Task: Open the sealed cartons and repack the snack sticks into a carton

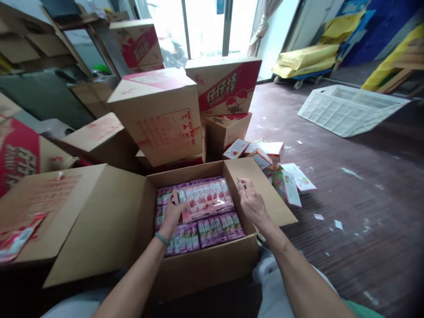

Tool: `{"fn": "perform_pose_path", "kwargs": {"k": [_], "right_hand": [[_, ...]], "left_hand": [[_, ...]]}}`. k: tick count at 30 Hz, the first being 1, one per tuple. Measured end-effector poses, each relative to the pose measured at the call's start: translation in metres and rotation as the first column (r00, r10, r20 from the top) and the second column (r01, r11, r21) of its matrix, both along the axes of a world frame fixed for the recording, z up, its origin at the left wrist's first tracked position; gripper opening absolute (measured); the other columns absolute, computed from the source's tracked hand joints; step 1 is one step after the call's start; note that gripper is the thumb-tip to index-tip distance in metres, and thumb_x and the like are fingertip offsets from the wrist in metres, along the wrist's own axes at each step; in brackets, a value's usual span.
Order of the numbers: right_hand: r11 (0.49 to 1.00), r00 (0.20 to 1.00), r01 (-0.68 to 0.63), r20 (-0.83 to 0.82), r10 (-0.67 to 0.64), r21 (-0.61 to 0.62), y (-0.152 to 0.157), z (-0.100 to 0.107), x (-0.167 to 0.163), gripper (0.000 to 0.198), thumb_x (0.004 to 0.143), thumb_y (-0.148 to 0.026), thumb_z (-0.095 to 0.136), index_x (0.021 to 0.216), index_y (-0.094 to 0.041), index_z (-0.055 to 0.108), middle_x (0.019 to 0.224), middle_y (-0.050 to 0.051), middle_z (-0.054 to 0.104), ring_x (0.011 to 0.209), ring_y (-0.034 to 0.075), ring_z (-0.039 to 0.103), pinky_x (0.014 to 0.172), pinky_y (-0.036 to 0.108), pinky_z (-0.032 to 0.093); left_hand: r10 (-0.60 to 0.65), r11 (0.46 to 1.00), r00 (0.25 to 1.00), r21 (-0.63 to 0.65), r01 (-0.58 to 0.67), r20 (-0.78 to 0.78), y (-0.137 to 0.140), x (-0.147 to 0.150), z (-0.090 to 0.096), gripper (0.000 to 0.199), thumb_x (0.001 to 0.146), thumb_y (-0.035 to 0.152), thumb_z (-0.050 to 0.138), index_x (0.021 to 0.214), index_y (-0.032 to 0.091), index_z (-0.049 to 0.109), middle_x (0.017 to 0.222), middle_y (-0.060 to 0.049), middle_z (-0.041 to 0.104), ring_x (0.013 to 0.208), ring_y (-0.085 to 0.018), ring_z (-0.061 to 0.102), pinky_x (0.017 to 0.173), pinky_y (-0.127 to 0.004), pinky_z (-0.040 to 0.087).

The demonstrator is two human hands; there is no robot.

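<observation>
Dark floor (357, 194) carries a white plastic crate (341, 117) at two o'clock. Over purple boxes (220, 230) inside an open cardboard carton (208, 267), the left hand (171, 215) clamps the nine-o'clock end of a pink pack (208, 201); at the pack's three o'clock, the right hand (251, 201) pinches a small thin object (239, 180).

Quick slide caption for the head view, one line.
Left hand holds a pink pack over purple packs in an open carton; right hand holds a small object by the right flap.
</observation>
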State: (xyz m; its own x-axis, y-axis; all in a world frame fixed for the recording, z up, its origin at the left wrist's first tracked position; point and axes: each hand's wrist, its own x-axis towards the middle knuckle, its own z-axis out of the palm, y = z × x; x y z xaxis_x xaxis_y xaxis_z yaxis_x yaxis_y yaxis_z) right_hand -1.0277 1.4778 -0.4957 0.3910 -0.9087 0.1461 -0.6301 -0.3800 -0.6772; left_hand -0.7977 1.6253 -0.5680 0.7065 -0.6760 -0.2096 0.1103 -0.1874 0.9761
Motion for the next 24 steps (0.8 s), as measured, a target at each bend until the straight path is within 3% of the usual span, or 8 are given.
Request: {"fn": "perform_pose_path", "kwargs": {"k": [4, 8, 12, 16, 20, 24], "right_hand": [[0.983, 0.984, -0.168, 0.049, 0.172, -0.075, 0.039, 0.009, -0.001, 0.038, 0.097, -0.043, 0.031, 0.105, -0.02, 0.06, 0.09, 0.006, 0.067, 0.077, 0.018, 0.063, 0.068, 0.025, 0.042], [0.873, 0.861, -0.485, -0.203, 0.467, -0.051, 0.101, 0.025, 0.002, 0.032, 0.098, -0.031, 0.032, 0.109, -0.023, 0.061, 0.098, 0.004, 0.067, 0.084, 0.016, 0.062, 0.069, 0.023, 0.04], [0.718, 0.599, -0.695, -0.563, 0.569, -0.014, 0.155, 0.044, 0.019, 0.028, 0.094, -0.019, 0.035, 0.101, -0.022, 0.062, 0.091, 0.004, 0.065, 0.077, 0.015, 0.06, 0.062, 0.024, 0.034], [0.564, 0.381, -0.825, -0.691, 0.614, 0.047, 0.188, 0.061, 0.047, 0.024, 0.089, -0.015, 0.04, 0.101, -0.021, 0.06, 0.091, 0.005, 0.064, 0.076, 0.016, 0.06, 0.062, 0.026, 0.033], [0.46, 0.255, -0.884, -0.734, 0.63, 0.088, 0.207, 0.07, 0.07, 0.019, 0.088, -0.016, 0.043, 0.097, -0.019, 0.06, 0.092, 0.006, 0.065, 0.079, 0.018, 0.061, 0.064, 0.027, 0.035], [0.421, 0.198, -0.903, -0.79, 0.58, 0.082, 0.216, 0.071, 0.08, 0.016, 0.088, -0.016, 0.045, 0.092, -0.018, 0.06, 0.088, 0.006, 0.065, 0.079, 0.02, 0.062, 0.061, 0.028, 0.036]], "left_hand": [[-0.166, 0.986, 0.981, 0.016, 0.165, 0.1, 0.11, -0.039, 0.018, 0.087, 0.059, 0.036, 0.084, 0.132, 0.02, 0.039, 0.125, -0.012, 0.059, 0.114, -0.027, 0.058, 0.1, -0.04, 0.046], [-0.116, 0.992, 0.976, -0.017, 0.121, 0.185, 0.168, -0.065, 0.004, 0.093, 0.058, 0.034, 0.084, 0.132, 0.021, 0.031, 0.126, -0.014, 0.057, 0.115, -0.028, 0.057, 0.101, -0.046, 0.045], [-0.113, 0.988, 0.956, -0.07, 0.137, 0.272, 0.18, -0.069, -0.007, 0.085, 0.062, 0.033, 0.082, 0.13, 0.023, 0.032, 0.125, -0.013, 0.056, 0.113, -0.028, 0.057, 0.101, -0.049, 0.044], [-0.13, 0.978, 0.951, -0.122, 0.17, 0.282, 0.183, -0.069, -0.003, 0.079, 0.064, 0.032, 0.08, 0.127, 0.024, 0.033, 0.12, -0.012, 0.058, 0.107, -0.028, 0.06, 0.094, -0.047, 0.048], [-0.1, 0.971, 0.956, -0.183, 0.154, 0.278, 0.188, -0.071, 0.001, 0.075, 0.063, 0.031, 0.08, 0.123, 0.023, 0.036, 0.116, -0.009, 0.058, 0.102, -0.025, 0.061, 0.09, -0.042, 0.05], [-0.108, 0.981, 0.939, -0.117, 0.153, 0.327, 0.191, -0.068, -0.005, 0.075, 0.064, 0.03, 0.079, 0.126, 0.022, 0.037, 0.116, -0.008, 0.057, 0.103, -0.024, 0.059, 0.092, -0.04, 0.048]]}}
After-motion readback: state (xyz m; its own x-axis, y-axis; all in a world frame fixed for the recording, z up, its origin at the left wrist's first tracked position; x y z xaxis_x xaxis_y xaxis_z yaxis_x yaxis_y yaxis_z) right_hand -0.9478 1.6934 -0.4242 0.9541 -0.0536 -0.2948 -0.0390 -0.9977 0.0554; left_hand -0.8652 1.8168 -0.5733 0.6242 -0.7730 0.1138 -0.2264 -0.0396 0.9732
